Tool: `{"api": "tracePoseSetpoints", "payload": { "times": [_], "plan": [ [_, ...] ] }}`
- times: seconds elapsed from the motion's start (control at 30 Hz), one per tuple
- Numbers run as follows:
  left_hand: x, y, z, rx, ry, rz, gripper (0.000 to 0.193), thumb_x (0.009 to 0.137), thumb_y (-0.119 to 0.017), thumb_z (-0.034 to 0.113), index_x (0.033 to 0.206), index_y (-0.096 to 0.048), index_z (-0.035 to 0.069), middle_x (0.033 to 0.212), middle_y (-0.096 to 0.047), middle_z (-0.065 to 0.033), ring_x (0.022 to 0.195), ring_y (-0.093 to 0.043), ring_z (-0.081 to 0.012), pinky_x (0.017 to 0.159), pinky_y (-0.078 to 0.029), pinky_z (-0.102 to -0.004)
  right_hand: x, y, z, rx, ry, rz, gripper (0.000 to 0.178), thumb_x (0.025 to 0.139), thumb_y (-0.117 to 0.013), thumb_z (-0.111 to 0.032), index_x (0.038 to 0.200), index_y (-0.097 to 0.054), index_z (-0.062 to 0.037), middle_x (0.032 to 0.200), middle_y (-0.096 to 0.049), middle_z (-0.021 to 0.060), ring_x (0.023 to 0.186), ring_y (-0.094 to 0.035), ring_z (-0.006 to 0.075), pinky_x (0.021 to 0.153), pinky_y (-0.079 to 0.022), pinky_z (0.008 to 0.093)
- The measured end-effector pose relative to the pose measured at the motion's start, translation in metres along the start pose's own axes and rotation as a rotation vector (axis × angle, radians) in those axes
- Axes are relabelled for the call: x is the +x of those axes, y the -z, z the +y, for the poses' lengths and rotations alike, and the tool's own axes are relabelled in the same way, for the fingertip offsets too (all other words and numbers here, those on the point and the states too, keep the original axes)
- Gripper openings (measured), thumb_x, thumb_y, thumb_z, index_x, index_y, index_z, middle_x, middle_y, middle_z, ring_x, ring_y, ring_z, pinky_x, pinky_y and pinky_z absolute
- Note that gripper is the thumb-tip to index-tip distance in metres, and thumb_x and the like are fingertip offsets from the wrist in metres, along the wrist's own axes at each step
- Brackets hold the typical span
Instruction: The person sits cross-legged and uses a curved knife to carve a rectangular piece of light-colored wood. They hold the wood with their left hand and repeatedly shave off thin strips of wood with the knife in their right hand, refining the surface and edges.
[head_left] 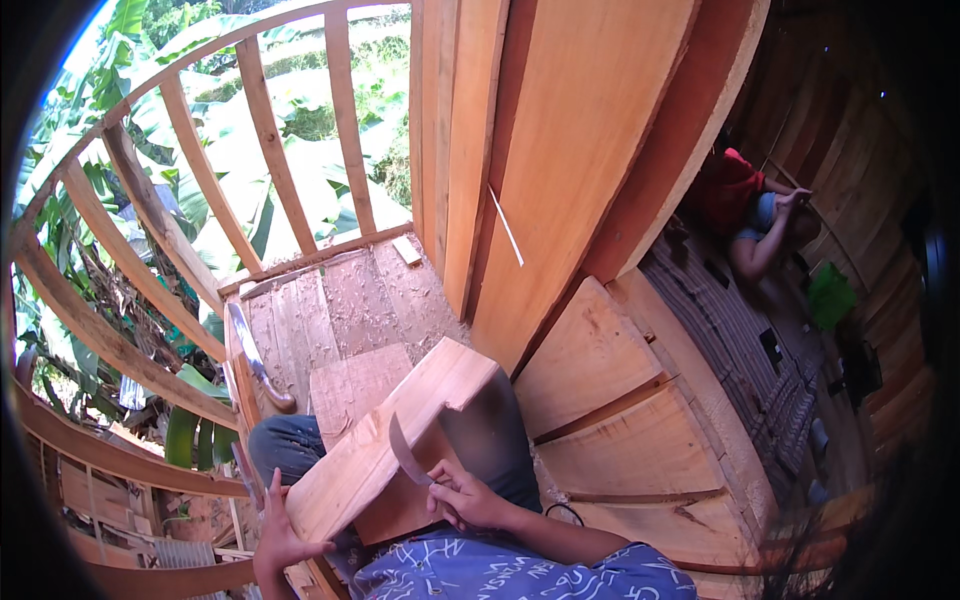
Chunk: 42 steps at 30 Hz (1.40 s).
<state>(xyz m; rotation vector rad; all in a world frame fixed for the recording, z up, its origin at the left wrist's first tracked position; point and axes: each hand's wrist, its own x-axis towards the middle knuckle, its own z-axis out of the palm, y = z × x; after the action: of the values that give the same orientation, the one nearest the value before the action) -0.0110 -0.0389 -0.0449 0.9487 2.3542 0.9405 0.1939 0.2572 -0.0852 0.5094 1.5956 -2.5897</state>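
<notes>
A pale, thick wooden block (pixel 390 430) lies slantwise across my lap, with a notch cut near its far right end. My left hand (pixel 284 535) grips the block's near left end, thumb on one side and fingers on the other. In my right hand (pixel 468 497) is a knife (pixel 407 450) with a curved blade. The blade points up and away, against or just over the block's right side; contact is hard to tell. Below the block, between my legs, shows another wooden surface (pixel 400 510), partly hidden.
A long blade with a handle (pixel 260 360) lies by the railing (pixel 268 145) on the left. Shavings cover the plank floor (pixel 375 290), where a small offcut (pixel 407 250) rests. A plank wall (pixel 570 130) rises ahead. Someone in red (pixel 735 190) sits inside at right.
</notes>
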Motion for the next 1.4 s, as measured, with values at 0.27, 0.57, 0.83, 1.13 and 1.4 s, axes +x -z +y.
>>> {"api": "tracePoseSetpoints", "payload": {
  "times": [0.27, 0.57, 0.83, 1.13, 1.4],
  "plan": [
    [0.001, -0.003, -0.006, -0.019, -0.006, 0.013, 0.155, 0.034, -0.096, 0.043, 0.155, -0.009, -0.001, 0.125, -0.046, -0.0207, 0.116, -0.049, -0.0355, 0.103, -0.04, -0.043, -0.009, -0.012, -0.003, -0.123, -0.092, -0.113, 0.014, 0.104, -0.044, -0.017, 0.113, -0.042, -0.0069, 0.077, -0.057, 0.0046, 0.045, -0.047, 0.0061, 0.036, -0.038, 0.0218],
    [0.001, -0.002, -0.005, 0.017, -0.013, 0.017, 0.155, 0.035, -0.095, 0.044, 0.155, -0.009, 0.0, 0.126, -0.046, -0.0208, 0.117, -0.049, -0.0358, 0.103, -0.039, -0.0433, -0.003, -0.007, 0.001, -0.002, -0.026, 0.08, 0.016, 0.104, -0.044, -0.014, 0.117, -0.039, -0.0058, 0.082, -0.058, 0.0077, 0.048, -0.048, 0.0074, 0.039, -0.039, 0.0208],
    [0.002, -0.001, 0.004, -0.013, 0.014, 0.011, 0.155, 0.034, -0.095, 0.045, 0.155, -0.009, 0.0, 0.125, -0.047, -0.0205, 0.117, -0.049, -0.0352, 0.103, -0.04, -0.0429, -0.013, -0.016, 0.005, -0.067, -0.103, -0.124, 0.016, 0.104, -0.046, -0.016, 0.116, -0.042, -0.0075, 0.079, -0.057, 0.0049, 0.046, -0.047, 0.0069, 0.037, -0.038, 0.0226],
    [0.002, 0.001, -0.007, -0.036, 0.002, 0.008, 0.155, 0.034, -0.095, 0.045, 0.155, -0.009, 0.0, 0.123, -0.047, -0.0198, 0.114, -0.05, -0.0345, 0.102, -0.04, -0.0426, -0.009, -0.008, -0.014, -0.002, -0.026, 0.044, 0.014, 0.103, -0.045, -0.015, 0.115, -0.042, -0.0069, 0.08, -0.058, 0.0057, 0.047, -0.048, 0.0065, 0.037, -0.039, 0.0214],
    [0.004, 0.001, -0.006, -0.076, 0.02, -0.017, 0.155, 0.035, -0.096, 0.045, 0.154, -0.008, -0.002, 0.122, -0.048, -0.0212, 0.113, -0.053, -0.0344, 0.102, -0.041, -0.043, -0.004, -0.016, 0.004, 0.003, 0.005, -0.037, 0.016, 0.104, -0.045, -0.014, 0.118, -0.041, -0.0069, 0.081, -0.057, 0.006, 0.046, -0.048, 0.0063, 0.037, -0.039, 0.0209]
  ]
}}
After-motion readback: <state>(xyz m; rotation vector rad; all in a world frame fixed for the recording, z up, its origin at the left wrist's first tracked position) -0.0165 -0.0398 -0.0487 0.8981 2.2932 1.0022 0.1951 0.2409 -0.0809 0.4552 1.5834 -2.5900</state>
